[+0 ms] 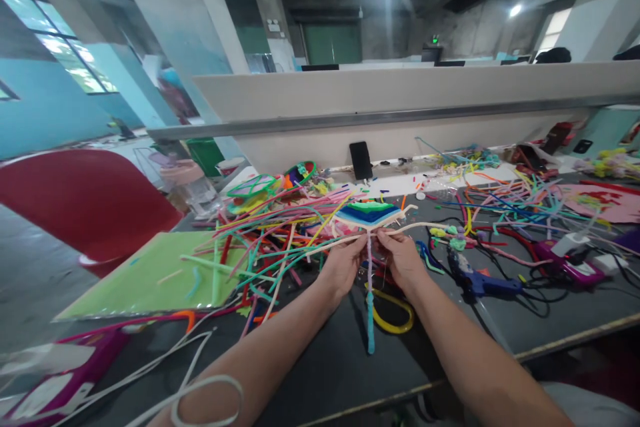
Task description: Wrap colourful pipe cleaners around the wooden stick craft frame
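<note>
A fan-shaped pipe cleaner piece (369, 216), banded in green, blue and white, is held in front of me over the table. Its thin stem (370, 320) points down toward me, pale lilac above and turquoise below. My left hand (345, 267) pinches the base of the fan where the stem begins, on the left. On the other side, my right hand (400, 257) has thumb and finger closed at the same joint and a cream pipe cleaner (423, 225). The fingertips partly hide the joint. Under the stem lies a yellow loop (395, 313), perhaps a handle.
Loose pipe cleaners (280, 227) spread left of my hands, partly over a green sheet (145, 273) in clear plastic. Rightward lie a blue glue gun (485, 283) and a magenta power strip (567, 263) with cables. A phone (361, 160) leans against the partition (400, 93).
</note>
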Available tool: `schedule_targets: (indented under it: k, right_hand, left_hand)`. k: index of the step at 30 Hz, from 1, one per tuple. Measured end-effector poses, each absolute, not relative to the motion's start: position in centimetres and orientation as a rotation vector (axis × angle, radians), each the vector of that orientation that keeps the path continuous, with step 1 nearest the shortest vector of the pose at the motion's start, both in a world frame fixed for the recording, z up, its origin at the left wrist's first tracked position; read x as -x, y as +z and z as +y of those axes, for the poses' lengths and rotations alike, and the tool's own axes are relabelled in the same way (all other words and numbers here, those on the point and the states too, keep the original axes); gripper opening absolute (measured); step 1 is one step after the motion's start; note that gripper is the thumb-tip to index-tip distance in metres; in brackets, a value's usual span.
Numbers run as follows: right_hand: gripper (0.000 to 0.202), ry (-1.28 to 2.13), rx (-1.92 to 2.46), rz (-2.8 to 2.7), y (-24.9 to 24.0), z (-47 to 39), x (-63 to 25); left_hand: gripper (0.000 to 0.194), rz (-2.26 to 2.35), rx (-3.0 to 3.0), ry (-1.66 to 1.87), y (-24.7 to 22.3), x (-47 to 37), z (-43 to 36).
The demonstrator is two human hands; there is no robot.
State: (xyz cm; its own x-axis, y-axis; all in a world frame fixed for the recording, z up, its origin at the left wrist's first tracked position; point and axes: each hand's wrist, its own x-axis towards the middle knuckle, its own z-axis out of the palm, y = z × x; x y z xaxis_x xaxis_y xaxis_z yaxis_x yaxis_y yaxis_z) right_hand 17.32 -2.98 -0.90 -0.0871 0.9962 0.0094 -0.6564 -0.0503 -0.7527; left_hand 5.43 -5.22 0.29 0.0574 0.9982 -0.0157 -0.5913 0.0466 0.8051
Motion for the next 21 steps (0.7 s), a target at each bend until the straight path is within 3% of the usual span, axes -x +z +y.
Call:
schedule_targets:
  k: [9,21]
  right_hand:
    - [0.031,1.485,0.91,-0.745,-2.4,-1.1,-18.7]
    - [0.023,1.746,0.615,-0.754,-1.1,-2.5,-18.7]
  left_hand:
    - [0.018,0.902,-0.518,1.427,-1.6,-3.7,-4.0]
    - [0.016,0.638,-0.565,1.258,-0.3,-4.8,-5.6]
